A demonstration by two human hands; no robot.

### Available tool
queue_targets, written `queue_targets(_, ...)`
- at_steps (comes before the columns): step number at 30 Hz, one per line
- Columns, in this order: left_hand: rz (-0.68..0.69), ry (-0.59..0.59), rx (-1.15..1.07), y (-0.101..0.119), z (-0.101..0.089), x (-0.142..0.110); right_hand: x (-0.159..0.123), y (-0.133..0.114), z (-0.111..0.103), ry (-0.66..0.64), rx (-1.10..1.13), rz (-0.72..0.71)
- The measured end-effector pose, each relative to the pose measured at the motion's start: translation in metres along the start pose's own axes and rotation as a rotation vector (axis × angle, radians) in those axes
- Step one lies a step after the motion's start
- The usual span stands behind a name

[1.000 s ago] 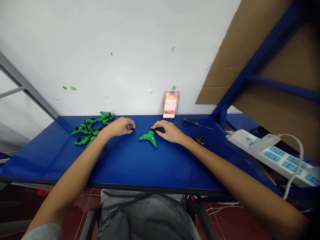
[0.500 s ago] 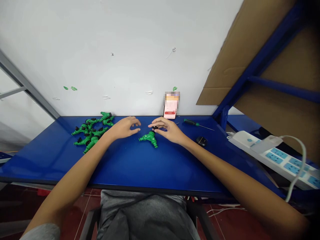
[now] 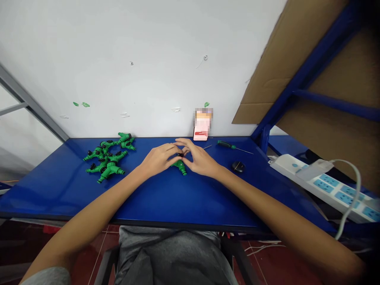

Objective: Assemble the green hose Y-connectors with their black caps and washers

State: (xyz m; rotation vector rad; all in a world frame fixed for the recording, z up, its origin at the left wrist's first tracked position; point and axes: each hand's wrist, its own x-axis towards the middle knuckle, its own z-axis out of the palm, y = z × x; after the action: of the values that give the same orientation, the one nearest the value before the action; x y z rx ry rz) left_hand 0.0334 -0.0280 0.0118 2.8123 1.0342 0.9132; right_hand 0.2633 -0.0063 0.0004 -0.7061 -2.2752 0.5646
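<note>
A green Y-shaped hose connector (image 3: 181, 168) lies on the blue table in front of me, its upper portion covered by my hands. A small black part (image 3: 179, 154) shows at its far end; whether it is joined to the connector is hidden. My left hand (image 3: 160, 159) has its thumb and fingertips closed on this black part from the left. From the other side, my right hand (image 3: 199, 157) curls its fingers around the same part, its thumb close to the connector. The fingertips of both hands meet and partly overlap there.
Several green Y connectors with black fittings (image 3: 110, 169) are clustered at the left. A phone (image 3: 202, 128) leans against the wall. At the right lie a screwdriver (image 3: 227, 145), a round black object (image 3: 238, 166) and a white power strip (image 3: 322, 186). A thin metal rod (image 3: 207, 147) lies behind my right hand.
My left hand has moved right and closed at the black part beside my right hand. My right hand has shifted only slightly. The green connector is now more covered.
</note>
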Motion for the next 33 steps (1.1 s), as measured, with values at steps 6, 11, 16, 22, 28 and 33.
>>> queue_targets(6, 0.011, 0.034, -0.122, -0.009, 0.004, -0.002, 0.000, 0.001, 0.002, 0.026, 0.052, -0.003)
queue_targets(11, -0.044, 0.101, -0.231, -0.013, 0.006, -0.002, 0.002, 0.001, 0.003, 0.053, 0.117, 0.027)
queue_targets(16, -0.172, 0.063, -0.350, -0.021, -0.016, 0.001, 0.001, 0.006, -0.006, 0.029, 0.046, 0.055)
queue_targets(22, -0.242, -0.205, -0.381, -0.034, -0.034, 0.001, -0.001, 0.017, -0.015, -0.280, -0.107, -0.003)
queue_targets(28, -0.216, -0.273, -0.368, -0.033, -0.028, 0.000, -0.001, 0.013, -0.011, -0.352, -0.072, -0.003)
queue_targets(33, -0.256, -0.272, -0.423, -0.031, -0.029, -0.001, -0.003, 0.011, -0.002, -0.258, -0.133, 0.016)
